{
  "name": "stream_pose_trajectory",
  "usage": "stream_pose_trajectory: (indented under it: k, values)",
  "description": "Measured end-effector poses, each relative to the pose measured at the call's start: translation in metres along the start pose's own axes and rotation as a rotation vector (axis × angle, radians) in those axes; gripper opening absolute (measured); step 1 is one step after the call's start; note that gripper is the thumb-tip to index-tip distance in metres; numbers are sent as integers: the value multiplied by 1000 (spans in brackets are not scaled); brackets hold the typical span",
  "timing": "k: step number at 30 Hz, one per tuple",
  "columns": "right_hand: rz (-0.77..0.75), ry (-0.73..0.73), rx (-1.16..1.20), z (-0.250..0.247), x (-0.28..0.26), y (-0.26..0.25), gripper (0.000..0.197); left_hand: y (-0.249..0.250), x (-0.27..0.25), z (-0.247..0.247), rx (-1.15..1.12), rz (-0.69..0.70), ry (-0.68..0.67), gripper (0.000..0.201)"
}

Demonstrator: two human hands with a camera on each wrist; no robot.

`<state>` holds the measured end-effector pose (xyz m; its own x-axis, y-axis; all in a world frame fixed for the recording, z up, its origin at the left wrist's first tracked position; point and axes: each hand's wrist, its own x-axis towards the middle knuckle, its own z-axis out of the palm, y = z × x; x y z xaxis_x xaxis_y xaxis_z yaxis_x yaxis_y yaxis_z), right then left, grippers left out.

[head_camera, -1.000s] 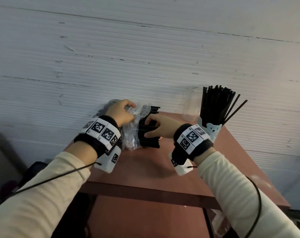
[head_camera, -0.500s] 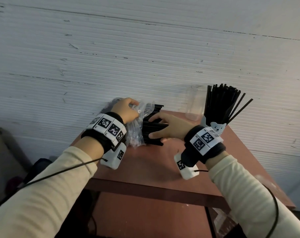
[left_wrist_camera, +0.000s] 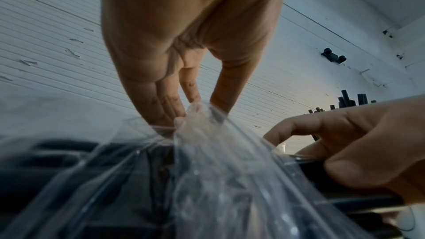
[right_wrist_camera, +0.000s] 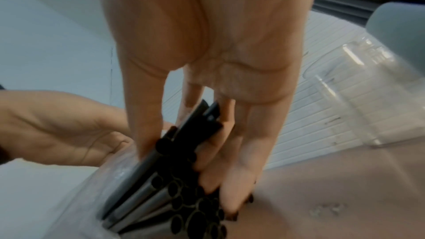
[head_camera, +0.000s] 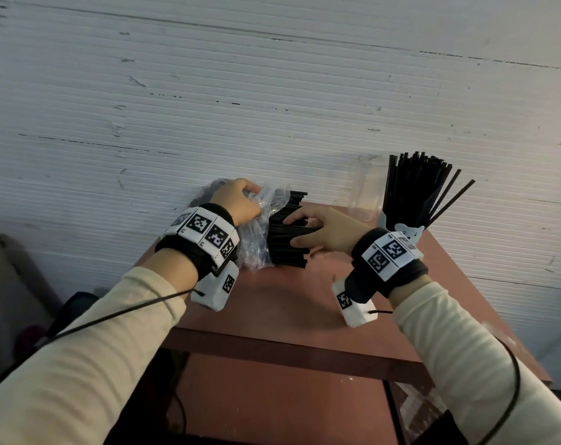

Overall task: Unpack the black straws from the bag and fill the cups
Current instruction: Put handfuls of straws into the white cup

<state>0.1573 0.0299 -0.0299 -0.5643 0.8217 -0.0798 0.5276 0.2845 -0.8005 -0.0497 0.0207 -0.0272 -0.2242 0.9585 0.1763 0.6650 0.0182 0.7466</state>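
Note:
A clear plastic bag (head_camera: 256,232) of black straws (head_camera: 287,242) lies at the table's back left. My left hand (head_camera: 240,200) pinches the crumpled bag mouth (left_wrist_camera: 197,115) between thumb and fingertips. My right hand (head_camera: 317,229) grips a bunch of straws (right_wrist_camera: 184,161) sticking out of the bag's open end, thumb on one side and fingers on the other. A pale cup with a bear picture (head_camera: 407,234) stands at the back right, packed with upright black straws (head_camera: 417,187). Beside it stands an empty clear cup (head_camera: 365,187), which lies blurred at the right of the right wrist view (right_wrist_camera: 358,88).
The reddish-brown table (head_camera: 288,300) stands against a white ribbed wall (head_camera: 272,107). Its front edge runs below my wrists, with a lower shelf (head_camera: 272,396) underneath. Dark items sit on the floor to the left (head_camera: 31,332).
My right hand has slid a little to the right along the straws, with the wrist drawing back. My left hand keeps its hold on the bag. The view has shifted slightly.

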Motion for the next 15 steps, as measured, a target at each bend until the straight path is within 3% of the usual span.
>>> stream_pose_trajectory:
  k: [4,10,15]
  values:
    - [-19,-53,-60,6,-4,-3,52,-1,-1,0,10,7,-8,45]
    - [-117,74,-38,1,-1,1,39,-1,0,-2,6,-6,-17,47]
    - [-196,122,132,4,1,4,32,1,-1,-1,27,-4,-26,48]
